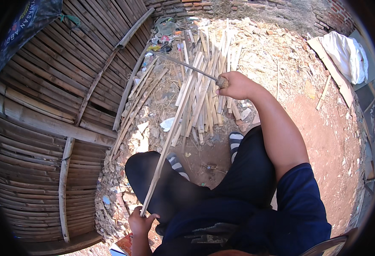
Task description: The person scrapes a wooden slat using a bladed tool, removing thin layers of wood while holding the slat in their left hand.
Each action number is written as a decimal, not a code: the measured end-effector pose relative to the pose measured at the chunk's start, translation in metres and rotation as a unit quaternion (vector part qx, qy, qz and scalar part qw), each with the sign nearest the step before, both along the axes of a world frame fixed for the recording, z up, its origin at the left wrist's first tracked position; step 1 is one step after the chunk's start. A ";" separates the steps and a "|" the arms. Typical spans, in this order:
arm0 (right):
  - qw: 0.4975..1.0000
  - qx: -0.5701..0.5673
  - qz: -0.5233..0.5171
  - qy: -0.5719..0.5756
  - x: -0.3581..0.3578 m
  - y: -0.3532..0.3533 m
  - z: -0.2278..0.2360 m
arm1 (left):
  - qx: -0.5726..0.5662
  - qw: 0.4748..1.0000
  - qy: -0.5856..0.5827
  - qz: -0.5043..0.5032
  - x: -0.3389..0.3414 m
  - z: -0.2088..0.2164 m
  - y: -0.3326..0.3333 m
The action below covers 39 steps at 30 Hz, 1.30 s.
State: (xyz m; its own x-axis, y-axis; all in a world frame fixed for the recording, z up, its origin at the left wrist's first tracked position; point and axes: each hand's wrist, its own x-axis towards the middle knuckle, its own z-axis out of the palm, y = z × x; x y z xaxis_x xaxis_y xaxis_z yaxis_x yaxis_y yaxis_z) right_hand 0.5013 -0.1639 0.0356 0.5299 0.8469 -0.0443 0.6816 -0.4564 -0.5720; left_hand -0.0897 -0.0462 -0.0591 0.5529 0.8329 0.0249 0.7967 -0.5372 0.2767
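My right hand (238,86) is closed round the short wooden handle of a machete (186,65). Its long, thin dark blade points to the far left, over the wood pile. Low on the left, my left hand (140,224) grips the near end of a long, narrow wooden strip (162,160), thumb apart from the fingers. The strip slants up past my left knee and over the pile of wooden strips (209,109). In this view the blade crosses the strips near the pile's far part; whether it touches any, I cannot tell.
A bamboo slat wall (46,85) runs along the left, with more thin strips (140,100) beside it. A brick wall (273,10) closes the far side. White sacking (345,55) and a brown board (330,70) lie at the far right. Chips and litter cover the ground.
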 end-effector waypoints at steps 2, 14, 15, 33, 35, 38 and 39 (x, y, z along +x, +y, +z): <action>0.996 -0.039 0.075 0.013 -0.022 0.005 0.011 | -0.003 1.000 -0.004 0.003 -0.002 -0.001 -0.001; 0.986 -0.093 0.130 0.041 -0.018 0.010 0.011 | 0.030 1.000 -0.006 -0.006 -0.001 -0.002 -0.005; 0.995 -0.057 0.075 0.022 -0.006 0.007 0.005 | 0.023 1.000 -0.001 -0.005 0.001 0.003 -0.005; 0.992 -0.100 0.063 0.038 -0.011 0.012 0.006 | 0.013 1.000 0.003 0.001 -0.001 0.002 -0.004; 0.999 -0.043 0.004 0.015 -0.004 0.005 0.004 | 0.022 1.000 0.007 -0.002 0.002 0.005 -0.004; 0.999 -0.036 0.037 -0.011 -0.015 0.001 0.007 | -0.020 1.000 -0.002 0.017 0.007 0.007 -0.005; 0.995 -0.058 0.078 -0.016 -0.027 0.003 0.013 | -0.013 1.000 -0.006 0.012 0.005 0.005 -0.004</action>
State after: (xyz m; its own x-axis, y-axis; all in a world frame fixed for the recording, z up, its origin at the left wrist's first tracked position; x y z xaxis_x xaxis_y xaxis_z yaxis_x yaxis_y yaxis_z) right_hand 0.4747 -0.1613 0.0485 0.3947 0.9094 -0.1312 0.7666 -0.4047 -0.4986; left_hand -0.0847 -0.0504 -0.0543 0.5324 0.8465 0.0102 0.8061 -0.5106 0.2993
